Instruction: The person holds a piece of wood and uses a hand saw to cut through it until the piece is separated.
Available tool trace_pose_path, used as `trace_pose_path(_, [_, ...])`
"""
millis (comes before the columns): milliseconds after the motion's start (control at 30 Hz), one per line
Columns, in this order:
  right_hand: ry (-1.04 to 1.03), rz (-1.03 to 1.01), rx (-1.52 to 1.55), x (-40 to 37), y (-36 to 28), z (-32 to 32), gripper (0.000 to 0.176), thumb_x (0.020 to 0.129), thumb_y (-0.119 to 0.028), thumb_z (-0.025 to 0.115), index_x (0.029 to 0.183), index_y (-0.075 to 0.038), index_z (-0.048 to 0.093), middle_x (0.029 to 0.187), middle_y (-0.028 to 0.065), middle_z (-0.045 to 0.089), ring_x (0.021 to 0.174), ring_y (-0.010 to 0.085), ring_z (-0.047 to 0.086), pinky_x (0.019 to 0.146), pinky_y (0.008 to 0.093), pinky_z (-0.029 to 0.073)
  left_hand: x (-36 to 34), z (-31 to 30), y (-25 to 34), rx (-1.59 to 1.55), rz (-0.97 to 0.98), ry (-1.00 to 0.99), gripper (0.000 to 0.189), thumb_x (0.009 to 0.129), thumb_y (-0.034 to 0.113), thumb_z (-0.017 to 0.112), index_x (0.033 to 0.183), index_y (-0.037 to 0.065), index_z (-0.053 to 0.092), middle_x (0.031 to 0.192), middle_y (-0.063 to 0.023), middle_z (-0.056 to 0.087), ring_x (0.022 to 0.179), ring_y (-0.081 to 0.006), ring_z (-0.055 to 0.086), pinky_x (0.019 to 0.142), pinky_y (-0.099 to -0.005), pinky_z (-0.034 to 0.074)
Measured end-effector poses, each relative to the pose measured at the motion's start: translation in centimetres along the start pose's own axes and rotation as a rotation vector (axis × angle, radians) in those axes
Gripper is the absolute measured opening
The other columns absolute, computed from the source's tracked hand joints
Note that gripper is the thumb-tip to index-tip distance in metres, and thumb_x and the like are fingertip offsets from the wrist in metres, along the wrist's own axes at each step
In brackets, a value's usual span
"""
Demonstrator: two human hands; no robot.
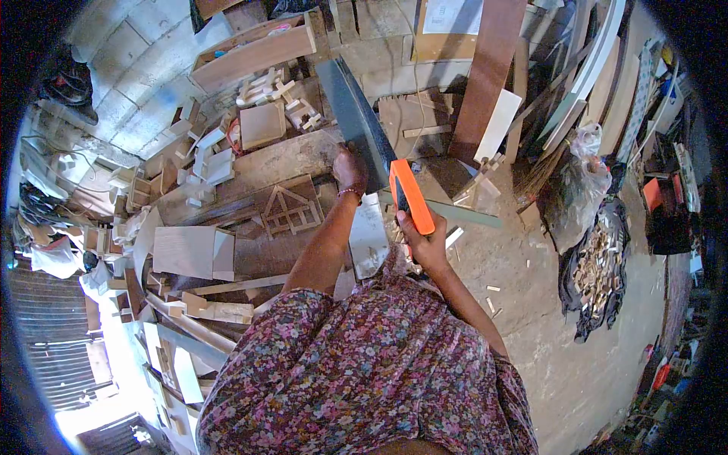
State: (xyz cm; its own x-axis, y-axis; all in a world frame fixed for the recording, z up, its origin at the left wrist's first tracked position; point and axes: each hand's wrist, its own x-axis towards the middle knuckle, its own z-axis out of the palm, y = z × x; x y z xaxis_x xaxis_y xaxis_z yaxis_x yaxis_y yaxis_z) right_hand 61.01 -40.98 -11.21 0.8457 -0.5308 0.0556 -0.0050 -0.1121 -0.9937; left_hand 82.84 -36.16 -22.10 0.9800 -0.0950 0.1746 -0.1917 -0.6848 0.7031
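In the head view my right hand (426, 241) is closed around the orange handle of a handsaw (410, 199). The dark saw blade points away from me and lies along a grey-green board (345, 114). My left hand (350, 170) grips the near left edge of that board, its fingers partly hidden by it. How deep the teeth sit in the wood cannot be made out. Below the board, a pale panel (368, 235) lies in front of my body. A small wooden frame with slanted struts (290, 212) lies left of my left forearm.
A wooden drawer (258, 54) and wood offcuts (277, 95) lie at the back left. A pale wooden box (184, 250) stands to the left. Tall planks (489, 76) lean at the back right. A black sack of wood scraps (599, 265) lies on the floor at right.
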Motion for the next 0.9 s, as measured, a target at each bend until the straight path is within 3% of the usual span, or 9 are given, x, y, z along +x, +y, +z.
trace_pose_path(200, [-0.022, -0.019, -0.053, 0.1, 0.3, -0.1, 0.027, 0.075, -0.021, 0.059, 0.091, 0.001, 0.055, 0.066, 0.0066, 0.056, 0.060, 0.0120, 0.050, 0.057, 0.0278, 0.042, -0.1, -0.3, 0.2, -0.052, 0.019, -0.011, 0.017, 0.079, 0.016, 0.045, 0.087, 0.000, 0.047, 0.070, -0.0225, 0.056, 0.068, -0.0397, 0.055, 0.058, -0.0469, 0.041])
trace_pose_path(300, [-0.019, 0.005, -0.027, 0.0, -0.4, -0.1, 0.027, 0.075, -0.021, 0.059, 0.091, 0.002, 0.055, 0.067, 0.0070, 0.056, 0.061, 0.0118, 0.050, 0.057, 0.0274, 0.042, -0.5, -0.7, 0.9, -0.030, -0.066, 0.049, 0.018, 0.078, 0.015, 0.045, 0.087, 0.001, 0.049, 0.070, -0.0221, 0.056, 0.069, -0.0392, 0.055, 0.058, -0.0464, 0.042])
trace_pose_path(400, [-0.035, -0.019, 0.030, 0.0, -2.7, -0.7, 0.027, 0.075, -0.020, 0.060, 0.090, 0.002, 0.055, 0.069, 0.0077, 0.057, 0.062, 0.0115, 0.051, 0.058, 0.0272, 0.042, -0.6, -0.5, 0.1, -0.058, 0.082, 0.022, 0.019, 0.079, 0.017, 0.043, 0.084, 0.001, 0.051, 0.070, -0.0212, 0.057, 0.069, -0.0393, 0.055, 0.058, -0.0461, 0.043])
trace_pose_path(567, [-0.027, 0.046, -0.025, -0.6, -5.8, -1.5, 0.026, 0.075, -0.019, 0.059, 0.089, 0.003, 0.056, 0.067, 0.0067, 0.057, 0.062, 0.0108, 0.051, 0.058, 0.0262, 0.043, 0.8, 2.3, -0.5, -0.101, -0.156, 0.164, 0.022, 0.080, 0.020, 0.042, 0.080, 0.000, 0.053, 0.066, -0.0213, 0.056, 0.066, -0.0383, 0.056, 0.057, -0.0465, 0.043])
trace_pose_path(667, [-0.034, 0.092, -0.068, -0.8, -6.4, -1.6, 0.027, 0.075, -0.019, 0.060, 0.090, 0.003, 0.056, 0.066, 0.0064, 0.057, 0.062, 0.0111, 0.052, 0.058, 0.0261, 0.043, 1.7, 4.8, -2.8, 0.015, -0.069, 0.169, 0.025, 0.082, 0.024, 0.042, 0.085, 0.001, 0.050, 0.065, -0.0215, 0.056, 0.063, -0.0373, 0.056, 0.055, -0.0460, 0.043])
trace_pose_path(767, [-0.059, 0.144, -0.073, -0.6, -6.5, -1.7, 0.028, 0.074, -0.019, 0.060, 0.092, 0.003, 0.056, 0.067, 0.0064, 0.058, 0.063, 0.0106, 0.052, 0.057, 0.0263, 0.043, 0.7, 0.4, 0.1, 0.026, -0.005, 0.090, 0.028, 0.083, 0.028, 0.040, 0.088, 0.002, 0.048, 0.065, -0.0208, 0.056, 0.062, -0.0372, 0.056, 0.054, -0.0461, 0.043])
trace_pose_path(867, [-0.019, 0.041, -0.135, 0.0, -5.1, -1.5, 0.024, 0.074, -0.017, 0.061, 0.088, 0.002, 0.056, 0.066, 0.0052, 0.057, 0.062, 0.0084, 0.051, 0.056, 0.0252, 0.042, 0.1, -0.6, 1.1, 0.044, -0.014, 0.108, 0.028, 0.084, 0.029, 0.039, 0.088, 0.003, 0.047, 0.064, -0.0200, 0.057, 0.062, -0.0380, 0.056, 0.055, -0.0474, 0.042])
trace_pose_path(900, [-0.011, 0.051, 0.011, 0.1, -4.8, -1.5, 0.022, 0.074, -0.016, 0.061, 0.085, 0.002, 0.056, 0.065, 0.0038, 0.056, 0.060, 0.0076, 0.049, 0.055, 0.0245, 0.041, 0.2, -0.6, 1.2, 0.044, -0.012, 0.107, 0.028, 0.084, 0.029, 0.039, 0.088, 0.003, 0.047, 0.064, -0.0200, 0.057, 0.062, -0.0380, 0.056, 0.055, -0.0474, 0.042])
